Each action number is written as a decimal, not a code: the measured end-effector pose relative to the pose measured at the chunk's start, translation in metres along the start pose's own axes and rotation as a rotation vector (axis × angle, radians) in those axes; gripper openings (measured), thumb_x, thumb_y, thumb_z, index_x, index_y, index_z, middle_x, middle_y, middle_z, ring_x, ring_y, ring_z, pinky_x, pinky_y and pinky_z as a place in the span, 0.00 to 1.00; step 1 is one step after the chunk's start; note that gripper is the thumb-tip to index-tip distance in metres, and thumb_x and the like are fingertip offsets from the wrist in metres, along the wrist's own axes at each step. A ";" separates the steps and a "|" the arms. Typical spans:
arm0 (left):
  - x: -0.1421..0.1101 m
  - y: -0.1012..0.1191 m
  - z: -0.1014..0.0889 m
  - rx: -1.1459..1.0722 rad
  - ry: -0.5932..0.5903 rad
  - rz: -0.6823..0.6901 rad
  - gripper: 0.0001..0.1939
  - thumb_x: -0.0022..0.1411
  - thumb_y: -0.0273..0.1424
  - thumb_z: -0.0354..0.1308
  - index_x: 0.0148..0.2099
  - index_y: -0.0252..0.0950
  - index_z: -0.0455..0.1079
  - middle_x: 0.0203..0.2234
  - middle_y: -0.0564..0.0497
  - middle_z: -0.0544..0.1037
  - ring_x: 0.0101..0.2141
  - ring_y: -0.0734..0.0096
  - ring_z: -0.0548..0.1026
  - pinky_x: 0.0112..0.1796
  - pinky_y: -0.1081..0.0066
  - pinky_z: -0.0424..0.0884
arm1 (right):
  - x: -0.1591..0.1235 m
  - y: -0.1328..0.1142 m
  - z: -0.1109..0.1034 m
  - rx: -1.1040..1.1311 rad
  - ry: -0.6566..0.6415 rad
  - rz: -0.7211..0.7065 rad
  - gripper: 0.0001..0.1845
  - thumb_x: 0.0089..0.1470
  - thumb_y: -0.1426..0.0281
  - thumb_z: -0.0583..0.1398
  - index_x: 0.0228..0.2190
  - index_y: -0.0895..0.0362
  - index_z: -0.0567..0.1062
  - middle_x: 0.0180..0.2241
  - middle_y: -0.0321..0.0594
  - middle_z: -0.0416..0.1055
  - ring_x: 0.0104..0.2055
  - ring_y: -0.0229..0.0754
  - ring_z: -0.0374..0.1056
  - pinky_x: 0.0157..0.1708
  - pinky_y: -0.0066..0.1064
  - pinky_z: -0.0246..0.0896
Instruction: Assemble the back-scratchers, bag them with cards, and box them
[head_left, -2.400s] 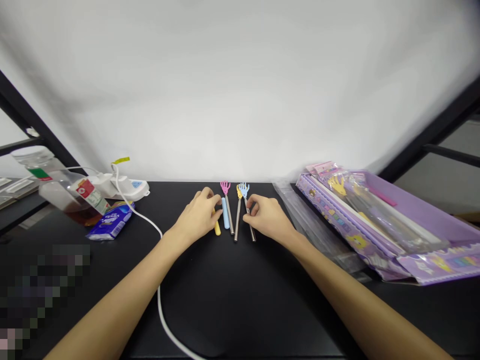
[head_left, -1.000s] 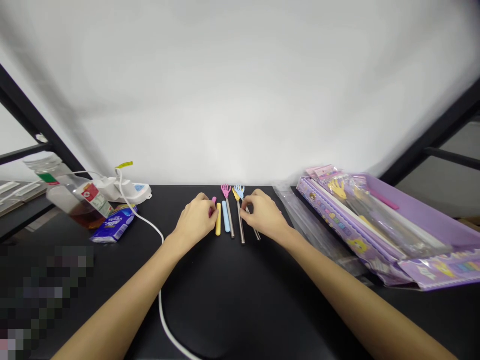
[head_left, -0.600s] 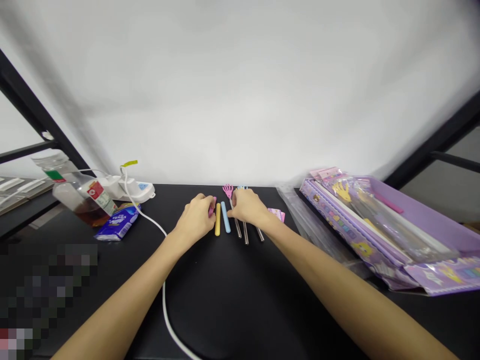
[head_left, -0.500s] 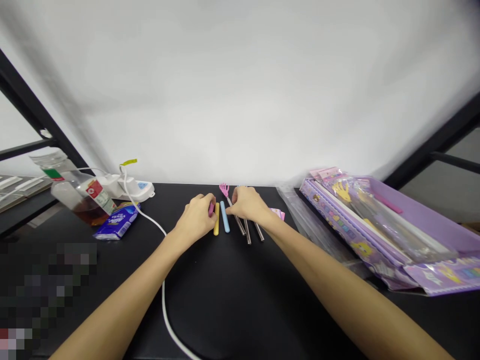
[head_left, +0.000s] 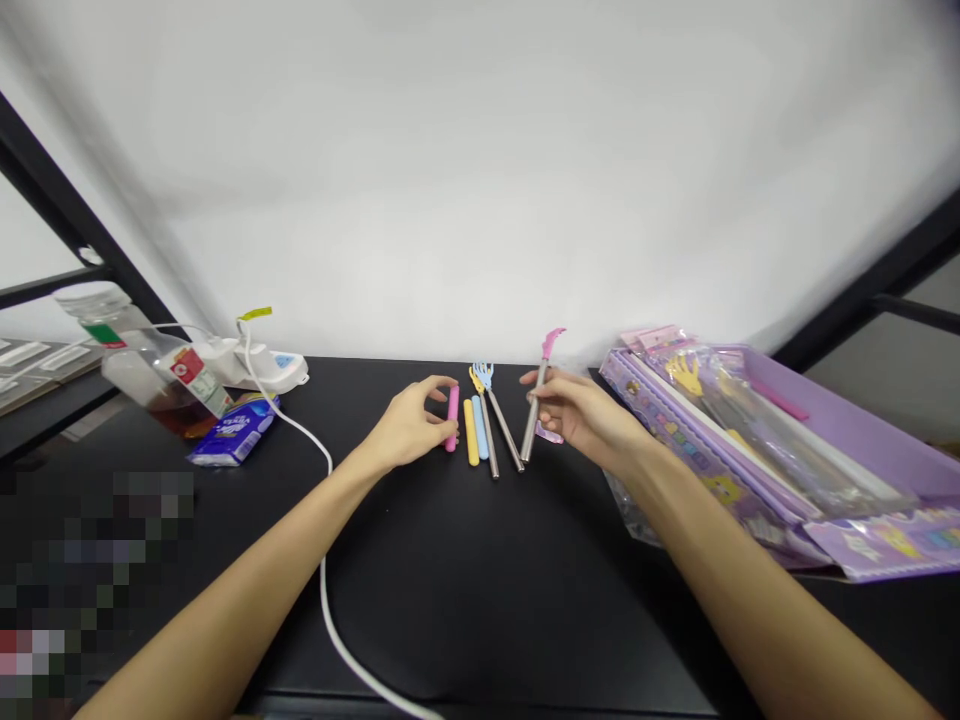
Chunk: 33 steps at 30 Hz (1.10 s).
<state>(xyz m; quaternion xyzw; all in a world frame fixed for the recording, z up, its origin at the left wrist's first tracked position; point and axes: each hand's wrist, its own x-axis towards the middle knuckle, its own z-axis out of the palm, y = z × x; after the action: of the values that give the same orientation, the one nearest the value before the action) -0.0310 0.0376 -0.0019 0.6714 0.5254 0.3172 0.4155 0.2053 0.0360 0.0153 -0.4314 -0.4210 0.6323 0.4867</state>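
Between the thumb and fingers of my left hand [head_left: 412, 425] is a pink handle tube [head_left: 453, 420], held lengthwise just above or on the desk. Beside it lie a yellow handle tube [head_left: 471, 434] and a light blue handle tube [head_left: 481, 428], close together. My right hand [head_left: 589, 418] grips the metal rod of a back scratcher [head_left: 533, 415] whose pink claw head points up and away. Two more back scratchers lie between my hands: a blue-headed one [head_left: 484, 376] and a yellow-headed one [head_left: 475, 379], heads overlapping. A small pink card [head_left: 550, 433] is partly hidden under my right hand.
To the right, a purple display box [head_left: 862, 440] holds bagged back scratchers, with clear plastic wrap [head_left: 630, 510] beside it. At left are a tilted bottle [head_left: 161, 375], a blue tissue pack [head_left: 236, 432] and a power strip [head_left: 281, 372]. A white cable [head_left: 328, 600] runs across the desk.
My right hand has moved right, lifting the pink-headed back scratcher from the group. My left hand has shifted right with the pink tube. The blue tube now lies closer to the yellow one.
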 end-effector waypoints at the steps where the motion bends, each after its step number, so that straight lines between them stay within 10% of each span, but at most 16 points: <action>1: 0.000 0.001 0.001 -0.013 -0.010 -0.004 0.29 0.56 0.20 0.60 0.60 0.37 0.65 0.54 0.41 0.69 0.28 0.73 0.81 0.37 0.69 0.77 | 0.000 0.004 -0.003 0.038 0.010 0.004 0.11 0.43 0.74 0.66 0.33 0.59 0.78 0.23 0.33 0.69 0.19 0.29 0.62 0.17 0.21 0.57; 9: -0.003 0.006 0.002 -0.211 -0.023 -0.054 0.42 0.55 0.16 0.58 0.70 0.40 0.53 0.53 0.40 0.67 0.29 0.73 0.81 0.34 0.67 0.82 | -0.003 0.011 -0.001 0.164 0.072 -0.048 0.08 0.50 0.69 0.65 0.24 0.59 0.75 0.26 0.37 0.72 0.21 0.33 0.66 0.21 0.25 0.62; 14: -0.001 0.003 0.000 -0.237 -0.025 -0.088 0.34 0.65 0.20 0.49 0.71 0.36 0.50 0.46 0.43 0.70 0.33 0.70 0.82 0.36 0.66 0.82 | -0.012 0.009 0.001 0.205 0.038 -0.055 0.17 0.57 0.62 0.60 0.21 0.58 0.77 0.27 0.43 0.76 0.24 0.38 0.70 0.26 0.29 0.68; 21: -0.003 0.004 -0.012 0.432 0.159 0.382 0.19 0.74 0.35 0.44 0.59 0.36 0.69 0.30 0.51 0.77 0.33 0.68 0.76 0.40 0.66 0.72 | -0.016 0.005 0.001 0.289 0.109 -0.140 0.25 0.61 0.59 0.56 0.18 0.57 0.79 0.32 0.48 0.81 0.29 0.40 0.74 0.33 0.30 0.72; 29: -0.011 0.014 -0.010 0.448 0.114 0.597 0.16 0.72 0.34 0.50 0.56 0.37 0.73 0.44 0.49 0.82 0.39 0.68 0.78 0.42 0.70 0.69 | -0.016 0.007 0.003 0.247 0.089 -0.150 0.22 0.60 0.56 0.60 0.23 0.57 0.81 0.30 0.45 0.81 0.26 0.40 0.73 0.32 0.31 0.71; 33: -0.013 0.016 -0.009 0.492 0.063 0.602 0.14 0.72 0.34 0.51 0.47 0.36 0.77 0.34 0.51 0.81 0.30 0.71 0.75 0.34 0.72 0.66 | -0.016 0.006 0.000 0.220 0.080 -0.213 0.21 0.61 0.55 0.59 0.24 0.55 0.80 0.30 0.44 0.81 0.28 0.40 0.73 0.34 0.33 0.71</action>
<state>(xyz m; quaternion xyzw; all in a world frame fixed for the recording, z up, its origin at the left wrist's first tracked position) -0.0346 0.0254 0.0163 0.8650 0.3778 0.3100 0.1139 0.2060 0.0195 0.0113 -0.3531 -0.3726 0.6017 0.6119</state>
